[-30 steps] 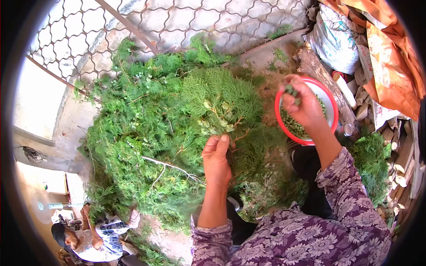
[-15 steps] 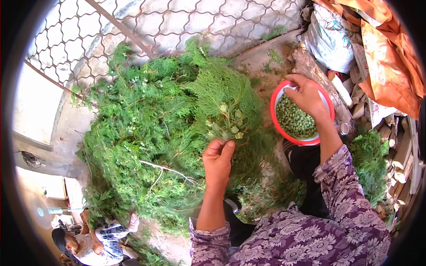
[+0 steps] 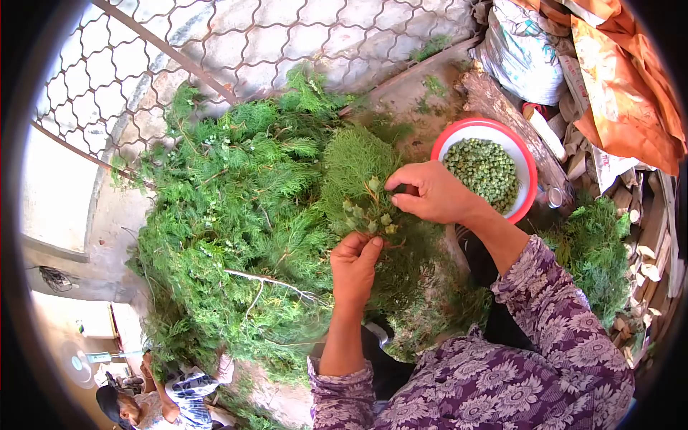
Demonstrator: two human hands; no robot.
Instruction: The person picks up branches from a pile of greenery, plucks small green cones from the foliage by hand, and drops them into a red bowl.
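My left hand is closed, with thumb and forefinger pinching the stem end of a leafy evergreen sprig. A cluster of pale green cones sits on the sprig just above those fingers. Beside the cones, my right hand has its thumb and forefinger curved and slightly apart, and nothing shows between them. Just beyond the right hand, a white bowl with a red rim holds many small green cones. The right hand and wrist overlap the bowl's near left side in view.
A big heap of cut evergreen branches lies to the left, against a wire mesh fence. Logs, a white sack and an orange sheet are at right. Another person sits at lower left.
My right hand has moved left from inside the bowl to the cones on the sprig. The left hand still pinches the sprig in nearly the same spot.
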